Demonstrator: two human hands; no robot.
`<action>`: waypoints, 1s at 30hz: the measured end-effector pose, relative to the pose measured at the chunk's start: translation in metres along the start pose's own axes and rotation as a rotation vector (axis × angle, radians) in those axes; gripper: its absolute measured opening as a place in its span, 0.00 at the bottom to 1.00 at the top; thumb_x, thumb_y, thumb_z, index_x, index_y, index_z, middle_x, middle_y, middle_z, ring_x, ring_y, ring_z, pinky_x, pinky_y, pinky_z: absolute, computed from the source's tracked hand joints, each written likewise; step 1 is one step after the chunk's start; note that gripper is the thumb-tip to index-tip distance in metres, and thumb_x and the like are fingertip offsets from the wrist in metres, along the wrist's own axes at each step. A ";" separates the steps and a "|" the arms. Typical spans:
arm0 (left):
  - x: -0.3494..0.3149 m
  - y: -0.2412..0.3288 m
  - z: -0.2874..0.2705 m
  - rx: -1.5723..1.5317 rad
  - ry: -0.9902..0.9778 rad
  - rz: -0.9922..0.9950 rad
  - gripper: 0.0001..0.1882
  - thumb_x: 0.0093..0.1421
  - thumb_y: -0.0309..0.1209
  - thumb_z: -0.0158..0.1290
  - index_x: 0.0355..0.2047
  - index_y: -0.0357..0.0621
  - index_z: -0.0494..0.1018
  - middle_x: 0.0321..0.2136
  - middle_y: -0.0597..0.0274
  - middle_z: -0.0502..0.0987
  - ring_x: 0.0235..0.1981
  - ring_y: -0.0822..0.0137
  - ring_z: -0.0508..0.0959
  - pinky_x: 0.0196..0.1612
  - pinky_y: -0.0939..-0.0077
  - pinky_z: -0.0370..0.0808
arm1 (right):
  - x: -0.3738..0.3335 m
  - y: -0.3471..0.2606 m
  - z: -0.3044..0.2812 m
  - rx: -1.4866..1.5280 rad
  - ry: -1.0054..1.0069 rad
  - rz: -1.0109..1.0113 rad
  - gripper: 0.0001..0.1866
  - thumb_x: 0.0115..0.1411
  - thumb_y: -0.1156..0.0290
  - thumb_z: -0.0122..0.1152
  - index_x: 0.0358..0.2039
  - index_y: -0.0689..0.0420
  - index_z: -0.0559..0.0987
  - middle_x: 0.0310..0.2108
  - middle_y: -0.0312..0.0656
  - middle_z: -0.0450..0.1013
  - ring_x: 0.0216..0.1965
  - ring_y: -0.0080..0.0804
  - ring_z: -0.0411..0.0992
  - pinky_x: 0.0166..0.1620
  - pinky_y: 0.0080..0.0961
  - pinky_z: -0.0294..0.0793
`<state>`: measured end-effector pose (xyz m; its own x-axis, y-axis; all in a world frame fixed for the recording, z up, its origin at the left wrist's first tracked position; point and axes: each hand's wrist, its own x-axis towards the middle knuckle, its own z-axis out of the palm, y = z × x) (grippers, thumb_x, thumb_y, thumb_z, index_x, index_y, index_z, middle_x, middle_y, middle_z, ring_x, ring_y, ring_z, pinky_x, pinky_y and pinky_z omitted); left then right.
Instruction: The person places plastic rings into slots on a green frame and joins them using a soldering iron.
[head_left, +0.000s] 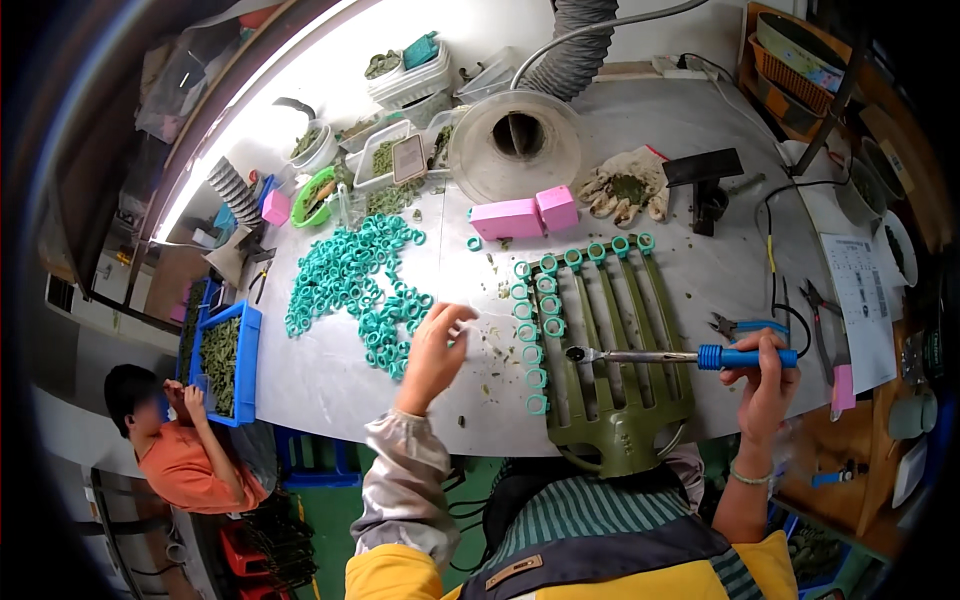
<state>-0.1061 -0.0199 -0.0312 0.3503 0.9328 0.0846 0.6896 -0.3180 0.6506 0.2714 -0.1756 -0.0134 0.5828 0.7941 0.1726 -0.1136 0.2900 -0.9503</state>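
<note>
My right hand (764, 385) grips the blue handle of a soldering iron (640, 355) with a metal shaft and a small rounded tip. The iron points left over an olive-green comb-shaped wax frame (620, 425) with several long parallel bars. Teal rings (537, 378) stand in two columns at the frame's left, with more along its far ends. My left hand (435, 355) is raised beside the right edge of a big heap of loose teal rings (355, 280). Its fingers are bent, thumb apart from them, and nothing shows between them.
Pink blocks (507, 218), a stained glove (628, 185) and a clear funnel hood (475, 150) lie beyond the frame. Pliers (745, 326) and a black cable (772, 240) are at right. A blue crate (247, 365) of green pieces stands at left, near another person (190, 460).
</note>
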 end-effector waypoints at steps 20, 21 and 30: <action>-0.025 -0.014 0.011 -0.373 0.031 -0.137 0.16 0.60 0.19 0.55 0.50 0.39 0.75 0.45 0.64 0.74 0.31 0.76 0.76 0.37 0.85 0.75 | -0.006 -0.009 0.004 -0.049 0.020 -0.012 0.17 0.66 0.66 0.51 0.26 0.66 0.77 0.26 0.40 0.75 0.18 0.25 0.74 0.21 0.17 0.75; -0.026 0.000 0.013 -0.375 0.030 -0.136 0.16 0.60 0.19 0.55 0.50 0.39 0.75 0.45 0.64 0.74 0.31 0.76 0.76 0.37 0.85 0.75 | -0.007 -0.009 0.004 -0.045 0.024 -0.008 0.17 0.66 0.66 0.51 0.27 0.66 0.77 0.25 0.40 0.75 0.18 0.25 0.74 0.22 0.17 0.75; -0.016 0.068 0.049 0.042 -0.024 0.422 0.18 0.54 0.20 0.59 0.47 0.43 0.77 0.44 0.58 0.77 0.45 0.57 0.75 0.49 0.66 0.74 | -0.009 0.001 0.002 -0.018 -0.020 0.030 0.16 0.67 0.67 0.51 0.27 0.66 0.77 0.27 0.40 0.75 0.19 0.26 0.75 0.24 0.19 0.77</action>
<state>-0.0343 -0.0650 -0.0252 0.6217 0.7153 0.3192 0.5075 -0.6783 0.5314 0.2647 -0.1813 -0.0154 0.5628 0.8130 0.1494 -0.1163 0.2568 -0.9594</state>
